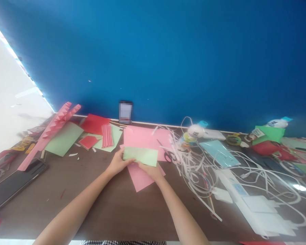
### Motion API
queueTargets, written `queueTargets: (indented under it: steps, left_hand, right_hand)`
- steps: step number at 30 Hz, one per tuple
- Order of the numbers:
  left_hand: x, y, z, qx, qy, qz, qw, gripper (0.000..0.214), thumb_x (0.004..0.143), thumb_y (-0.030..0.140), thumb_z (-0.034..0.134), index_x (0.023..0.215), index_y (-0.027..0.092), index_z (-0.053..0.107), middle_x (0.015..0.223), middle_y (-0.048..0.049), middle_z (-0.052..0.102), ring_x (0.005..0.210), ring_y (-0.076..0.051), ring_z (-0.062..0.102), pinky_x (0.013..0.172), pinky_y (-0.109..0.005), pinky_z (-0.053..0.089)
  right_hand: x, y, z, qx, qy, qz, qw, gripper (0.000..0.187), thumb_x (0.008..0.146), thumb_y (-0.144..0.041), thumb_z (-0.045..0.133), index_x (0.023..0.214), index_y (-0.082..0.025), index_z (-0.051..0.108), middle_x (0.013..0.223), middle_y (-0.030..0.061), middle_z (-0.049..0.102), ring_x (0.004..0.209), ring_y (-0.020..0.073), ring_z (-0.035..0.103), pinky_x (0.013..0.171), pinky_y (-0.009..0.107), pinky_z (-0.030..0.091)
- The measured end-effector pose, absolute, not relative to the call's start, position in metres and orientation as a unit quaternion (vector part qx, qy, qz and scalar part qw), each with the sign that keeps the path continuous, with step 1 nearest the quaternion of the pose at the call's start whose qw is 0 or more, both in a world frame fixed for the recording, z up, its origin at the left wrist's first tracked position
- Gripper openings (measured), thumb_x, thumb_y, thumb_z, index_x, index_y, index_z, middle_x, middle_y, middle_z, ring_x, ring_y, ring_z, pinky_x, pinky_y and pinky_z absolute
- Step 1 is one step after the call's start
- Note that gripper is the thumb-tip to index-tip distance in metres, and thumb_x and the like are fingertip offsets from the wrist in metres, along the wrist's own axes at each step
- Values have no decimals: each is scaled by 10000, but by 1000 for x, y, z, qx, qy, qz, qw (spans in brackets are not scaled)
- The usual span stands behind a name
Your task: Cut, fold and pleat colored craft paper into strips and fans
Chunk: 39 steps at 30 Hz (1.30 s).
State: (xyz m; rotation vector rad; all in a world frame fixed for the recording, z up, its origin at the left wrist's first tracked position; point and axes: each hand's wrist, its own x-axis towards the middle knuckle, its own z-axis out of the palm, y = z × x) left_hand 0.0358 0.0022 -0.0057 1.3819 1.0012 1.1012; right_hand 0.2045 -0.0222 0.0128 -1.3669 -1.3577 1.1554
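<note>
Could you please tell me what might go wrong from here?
The scissors lie near the right hand, so a sideways move could knock them.

The light green paper, held by that hand and the left hand, might crease if gripped unevenly.

The phone standing against the blue wall could tip if bumped.

The dark brown table [99, 211] carries pink paper [145, 135], green paper [65, 139] and red paper [94, 123] toward the back, a power strip [231, 180] and white cables [188, 177] at right, and, at left, possibly a phone [12, 187].
</note>
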Motion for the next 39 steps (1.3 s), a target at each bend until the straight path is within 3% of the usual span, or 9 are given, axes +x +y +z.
queueTargets:
  steps: [10,15,19,22,25,28,30,34,39]
  left_hand:
    - [24,11,-9,489,456,505,546,472,607,334,712,1004,164,521,898,-44,628,781,-200,626,679,-359,553]
    - [18,15,-7,445,476,531,541,521,611,329,714,1051,166,486,962,-69,604,841,-205,612,702,-360,553]
    - [23,10,-5,487,460,497,551,514,625,331,703,1056,184,463,948,-55,580,842,-200,602,669,-344,556]
    - [27,4,-3,546,433,473,539,596,671,331,667,1186,227,386,1032,-61,548,879,-196,591,670,-329,548]
    - [29,-1,-2,629,447,502,390,610,755,312,580,1288,251,290,1187,-109,468,1017,-217,536,766,-349,507]
    - [29,-2,-3,745,434,482,155,439,760,297,574,1181,242,464,1288,-115,392,1186,-264,390,915,-422,393]
    - [28,-1,-4,813,390,429,56,268,766,269,573,1033,242,569,1194,-79,503,1178,-254,394,952,-438,335]
    - [30,-1,-7,865,345,363,-14,153,841,157,453,894,211,586,860,-15,643,928,-161,547,939,-396,321]
    - [29,2,-8,882,344,316,-68,187,850,118,403,799,192,568,739,-2,617,753,-132,546,901,-359,339]
  right_hand:
    - [242,-1,1,-571,-580,389,432,154,647,-279,585,597,-136,612,603,24,631,599,181,582,559,285,452]
    - [251,-1,3,-582,-607,111,530,178,725,-278,532,803,-146,622,793,84,641,754,204,581,678,340,459]
    - [225,-14,7,-456,-771,-108,431,222,758,-244,576,976,-212,602,1001,77,631,996,227,525,895,411,336]
    - [208,-20,3,-421,-811,-160,374,196,822,-145,488,957,-225,606,943,36,655,949,172,547,957,404,248]
    - [204,-20,-2,-431,-810,-150,367,232,837,-95,431,915,-212,616,794,4,667,784,125,568,958,387,229]
    - [207,-18,-3,-444,-802,-134,375,209,827,-110,451,904,-211,616,739,-6,666,725,126,553,950,403,219]
    - [208,-18,-2,-432,-815,-118,368,194,817,-109,454,877,-204,611,717,-10,662,709,124,543,948,405,215]
    - [204,-19,1,-413,-837,-114,341,161,795,-115,454,766,-188,594,638,-20,629,671,122,514,948,418,211]
    - [203,-20,2,-415,-838,-133,329,182,780,-129,448,666,-195,574,543,-28,569,625,122,474,917,393,246]
